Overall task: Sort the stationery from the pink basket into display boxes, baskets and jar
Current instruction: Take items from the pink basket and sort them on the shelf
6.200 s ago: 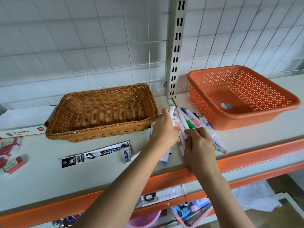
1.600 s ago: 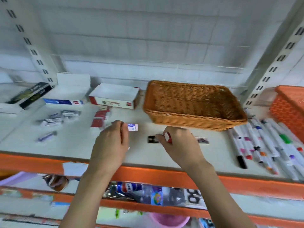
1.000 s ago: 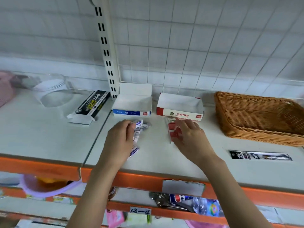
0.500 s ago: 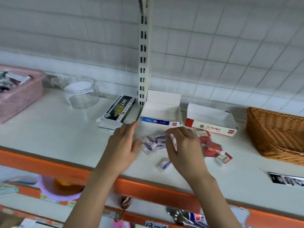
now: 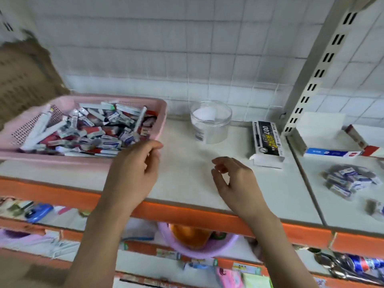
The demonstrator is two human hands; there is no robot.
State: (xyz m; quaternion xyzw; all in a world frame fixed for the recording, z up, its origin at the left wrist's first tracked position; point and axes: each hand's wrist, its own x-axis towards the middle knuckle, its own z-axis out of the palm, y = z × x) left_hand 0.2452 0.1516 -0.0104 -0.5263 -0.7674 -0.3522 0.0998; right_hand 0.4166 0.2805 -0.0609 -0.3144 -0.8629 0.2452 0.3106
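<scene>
My left hand (image 5: 133, 171) hovers just off the near right corner of the pink basket (image 5: 162, 113), fingers loosely curled with the thumb close to the fingertips, and its grip holds nothing that I can see. My right hand (image 5: 234, 183) hangs over a bare patch of the white shelf (image 5: 187, 183), palm turned to the left, fingers relaxed and lightly bent, its grip empty as well. The pink basket sits at the left of the shelf, piled with mixed stationery (image 5: 89, 129): small red and blue-and-white packets and several long white pens lying across them, all somewhat blurred. Behind my right hand, near the tiled wall, stands a clear round jar (image 5: 211, 123) with something white at its bottom. To the right of the jar lies a black box (image 5: 267, 140) with yellow print, its white end flap open toward me. Past the slotted upright post (image 5: 324, 65), on the next shelf section, sits a white display box (image 5: 324, 142) with a blue front strip, and just beside it, at the frame's edge, a second one with a red front (image 5: 369, 146). In front of those boxes a heap of small blue-and-white packets (image 5: 351, 179) lies loose on the shelf, well apart from both hands. The shelf's front edge is orange (image 5: 187, 213), and below it I can make out a purple bowl (image 5: 199, 248) with something orange inside, among blurred goods.
</scene>
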